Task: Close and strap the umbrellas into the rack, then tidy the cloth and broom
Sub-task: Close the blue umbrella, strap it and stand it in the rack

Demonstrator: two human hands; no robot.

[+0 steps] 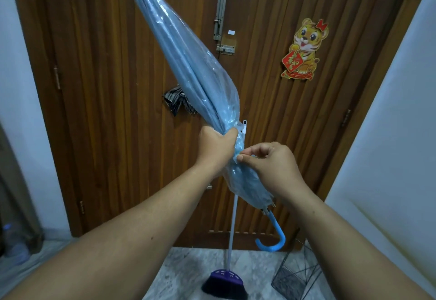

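Two bare forearms reach in from the bottom edge, nearest the camera. The left hand (215, 145) is wrapped tight round the gathered canopy of a pale blue umbrella (188, 64), squeezing the folds together just above the middle of its length. The right hand (271, 161) sits just beside and below it, thumb and forefinger pinching a small bit of the blue fabric or its strap at the umbrella's side; which of the two it is cannot be told. The umbrella is closed and held tilted, its tip running off the top edge toward the upper left, its curved blue handle (273, 238) hanging at the lower right near the floor. Behind it stands a brown wooden door (106, 64) with a metal bolt (219, 16) at its middle and a tiger sticker (303, 49) to the right. A dark striped cloth (175, 101) hangs on the door, partly hidden by the canopy. A broom (226, 276) leans upright against the door, its white stick passing behind the umbrella, its purple head and dark bristles on the marble floor (188, 266). A black wire rack (295, 276) stands on the floor at lower right, beside the broom. A plastic bottle (14, 240) sits at the far left.
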